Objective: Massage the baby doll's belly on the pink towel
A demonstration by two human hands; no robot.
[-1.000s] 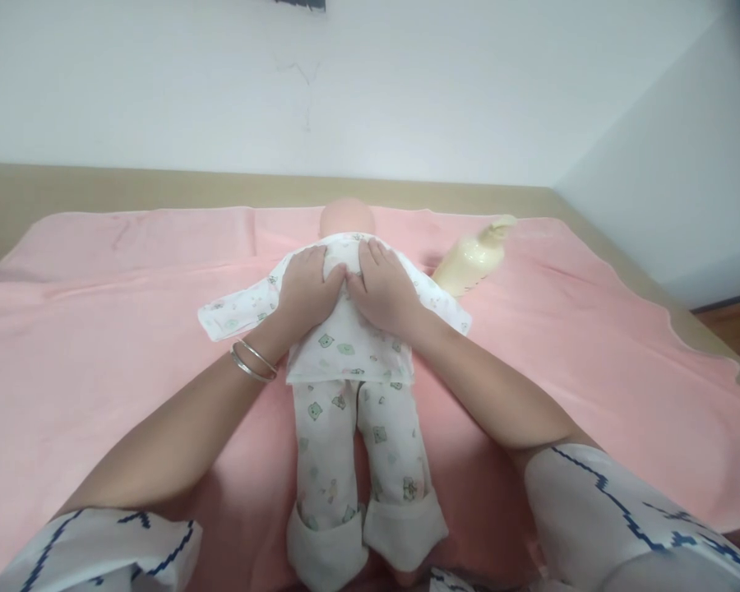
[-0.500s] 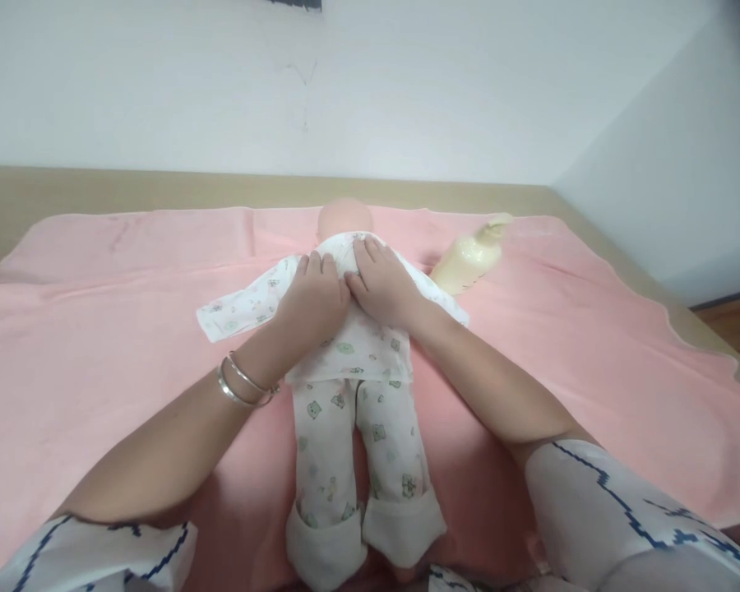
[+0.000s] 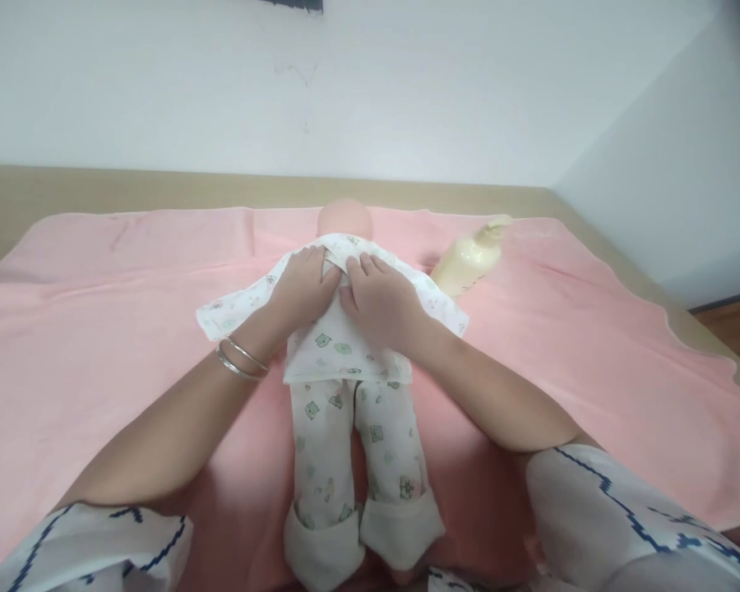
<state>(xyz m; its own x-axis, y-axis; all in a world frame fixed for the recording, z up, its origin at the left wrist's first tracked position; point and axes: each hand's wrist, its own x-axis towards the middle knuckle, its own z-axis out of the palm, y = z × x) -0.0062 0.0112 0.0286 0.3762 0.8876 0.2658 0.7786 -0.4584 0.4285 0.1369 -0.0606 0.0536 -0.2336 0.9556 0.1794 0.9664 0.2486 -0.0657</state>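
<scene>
A baby doll [image 3: 345,218] lies stretched out with its smooth head away from me and no face showing. It wears a white printed shirt [image 3: 339,349] and matching trousers [image 3: 382,436] with turned-up cuffs. My left hand [image 3: 305,288] rests on the upper left of the shirt, fingers stretched and thumb pointing inward. Beside it, my right hand [image 3: 382,300] lies on the right half, its fingers extended over the cloth. The thumbs are close together at the middle, where the shirt shows a fold near the neck.
A pink blanket [image 3: 111,362] with a wavy edge is spread under the doll on a tan surface [image 3: 222,189]. To the doll's right lies a pale yellow pump bottle [image 3: 469,259]. A white wall [image 3: 160,90] rises behind.
My right hand has slid down the shirt toward me. My left hand has shifted slightly left with its thumb more spread, and a fold now shows between the hands.
</scene>
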